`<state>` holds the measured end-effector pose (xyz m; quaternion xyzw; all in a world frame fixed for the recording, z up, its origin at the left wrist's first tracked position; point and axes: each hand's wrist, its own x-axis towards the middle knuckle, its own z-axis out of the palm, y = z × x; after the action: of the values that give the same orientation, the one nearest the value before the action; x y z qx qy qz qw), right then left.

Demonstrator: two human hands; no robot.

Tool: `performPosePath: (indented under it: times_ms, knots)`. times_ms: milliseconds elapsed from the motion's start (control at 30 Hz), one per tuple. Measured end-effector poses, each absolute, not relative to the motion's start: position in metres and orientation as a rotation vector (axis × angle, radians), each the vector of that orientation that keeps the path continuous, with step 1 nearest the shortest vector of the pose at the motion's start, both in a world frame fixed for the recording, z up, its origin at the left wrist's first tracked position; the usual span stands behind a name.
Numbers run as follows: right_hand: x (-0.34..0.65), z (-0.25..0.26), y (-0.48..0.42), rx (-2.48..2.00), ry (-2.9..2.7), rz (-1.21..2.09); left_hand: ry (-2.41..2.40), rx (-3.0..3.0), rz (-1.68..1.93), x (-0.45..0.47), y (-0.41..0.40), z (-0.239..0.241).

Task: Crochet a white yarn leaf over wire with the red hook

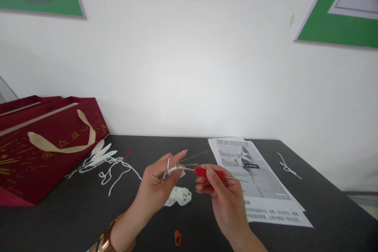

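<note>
My right hand (220, 197) is closed round a crochet hook with a red handle (206, 172), its metal tip pointing left into the yarn. My left hand (159, 183) pinches a small piece of white crochet work (174, 170), with white yarn looped over the raised forefinger. Both hands hover above a dark table (73, 216). A loose heap of white yarn (179, 196) lies on the table just below the hands.
A dark red gift bag (44, 145) with a beige ribbon handle lies at the left. White petal shapes and yarn strands (103, 159) sit beside it. Printed instruction sheets (256, 181) lie at the right, a yarn scrap (288, 167) beyond. An orange stitch marker (177, 238) lies near the front edge.
</note>
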<state>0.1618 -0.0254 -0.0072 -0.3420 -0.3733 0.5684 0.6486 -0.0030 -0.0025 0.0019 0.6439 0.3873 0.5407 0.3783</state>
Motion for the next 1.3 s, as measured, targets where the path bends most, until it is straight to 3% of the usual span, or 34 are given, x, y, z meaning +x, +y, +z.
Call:
performPosePath:
  times_ms: [267, 533, 733, 1300]
  knots:
    - [0.162, -0.011, -0.025, -0.839, -1.024, 1.133, 0.993, 1.408, 1.357, 0.003, 0.001, -0.008]
    - [0.166, -0.021, -0.033, -0.616, -1.807, 0.188, 0.821, 0.789, 1.364, 0.014, -0.003, 0.003]
    - [0.17, -0.016, -0.034, -0.666, -1.656, 0.46, 0.506, 0.678, 1.204, 0.002, -0.001, 0.009]
    - [0.167, 0.0, -0.032, -0.581, -1.183, 0.871, 0.33, 0.787, 1.168, -0.012, -0.004, 0.016]
